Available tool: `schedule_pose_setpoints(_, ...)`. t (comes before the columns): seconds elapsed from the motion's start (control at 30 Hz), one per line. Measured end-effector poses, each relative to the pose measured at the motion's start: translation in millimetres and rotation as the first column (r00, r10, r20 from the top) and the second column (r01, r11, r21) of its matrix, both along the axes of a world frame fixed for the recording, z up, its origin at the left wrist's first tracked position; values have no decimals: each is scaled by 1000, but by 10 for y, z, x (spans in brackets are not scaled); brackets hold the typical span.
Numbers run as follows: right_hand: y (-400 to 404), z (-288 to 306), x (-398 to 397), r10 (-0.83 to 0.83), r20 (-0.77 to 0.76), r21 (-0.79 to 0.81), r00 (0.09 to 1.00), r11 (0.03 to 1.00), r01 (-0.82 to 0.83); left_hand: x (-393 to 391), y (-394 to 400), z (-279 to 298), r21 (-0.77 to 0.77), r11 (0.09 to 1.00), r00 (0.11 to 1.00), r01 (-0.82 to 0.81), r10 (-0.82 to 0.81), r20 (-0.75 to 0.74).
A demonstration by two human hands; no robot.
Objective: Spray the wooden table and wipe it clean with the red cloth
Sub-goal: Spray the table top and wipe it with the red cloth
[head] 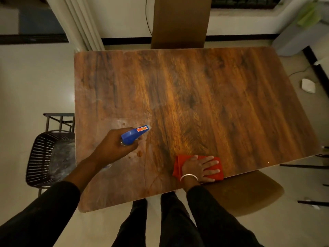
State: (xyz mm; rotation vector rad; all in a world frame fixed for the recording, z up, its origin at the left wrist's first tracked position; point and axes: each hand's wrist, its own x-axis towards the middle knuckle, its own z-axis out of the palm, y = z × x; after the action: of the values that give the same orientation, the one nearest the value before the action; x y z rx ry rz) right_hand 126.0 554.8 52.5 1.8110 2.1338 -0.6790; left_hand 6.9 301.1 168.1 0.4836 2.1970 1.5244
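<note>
The wooden surface is bare, hazy and spotted at its near left. The left hand, grip wrapped round the spray bottle, aims there; overspray could reach the black chair alongside. The right hand lies spread, pressing the red cloth flat at the near edge, seemingly idle. It could slide off.

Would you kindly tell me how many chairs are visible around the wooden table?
3: a tall-backed chair at the far edge, a black slatted chair at the left side, and a brown cushioned seat at the near right corner. Others may be hidden.
</note>
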Motion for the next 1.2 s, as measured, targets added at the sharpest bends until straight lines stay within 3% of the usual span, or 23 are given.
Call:
schedule_pose_setpoints(0.03, -78, 2, -17, 48, -4, 18, 999, 999, -48, 0, -30, 13, -6, 1000, 1000, -3, 3, -4)
schedule_pose_setpoints(0.1, -331, -66, 111, 297, 8, 57, 955, 953, -296, -2, -103, 27, -9, 1000, 1000, -17, 17, 6)
schedule_pose_setpoints(0.2, -707, -188, 434, 663, 19, 102, 749, 744, -661, -5, -241, 9, -54, 998, 999, -38, 39, 2)
schedule_pose_setpoints(0.33, -707, -195, 465, 774, 2, 90, 633, 631, -771, 130, -570, -60, -143, 990, 999, -13, 17, 31)
schedule_pose_setpoints(0.43, -572, -204, 346, 879, 56, 150, 473, 461, -875, 320, -922, -142, -237, 971, 992, 1, 29, 123)
schedule_pose_setpoints(0.57, -475, -201, -5, 912, -43, 117, 409, 411, -904, 513, -1251, -216, -346, 938, 986, -3, 61, 158)
schedule_pose_setpoints(0.67, -472, -180, -334, 931, 2, 78, 366, 365, -928, 615, -1398, -270, -387, 921, 981, -33, 104, 163)
schedule_pose_setpoints(0.77, -627, -171, -578, 962, 57, 66, 266, 262, -963, 707, -1526, -343, -414, 906, 973, -89, 168, 158)
schedule_pose_setpoints(0.83, -840, -175, -631, 989, 36, 76, 144, 141, -987, 740, -1556, -383, -410, 905, 969, -114, 191, 153)
schedule_pose_setpoints(0.97, -1343, -222, -380, 972, -23, 101, -234, -231, -968, 736, -1506, -426, -387, 911, 969, -143, 209, 134)
schedule_pose_setpoints(1.03, -1377, -260, -111, 940, -34, 128, -339, -332, -934, 707, -1504, -441, -377, 911, 967, -166, 226, 120)
schedule_pose_setpoints(1.1, -1190, -279, 57, 927, -13, 136, -374, -369, -920, 686, -1548, -465, -367, 909, 960, -199, 256, 114)
schedule_pose_setpoints(1.2, -936, -239, -86, 972, 18, 80, -234, -235, -969, 708, -1638, -489, -376, 895, 949, -241, 298, 102)
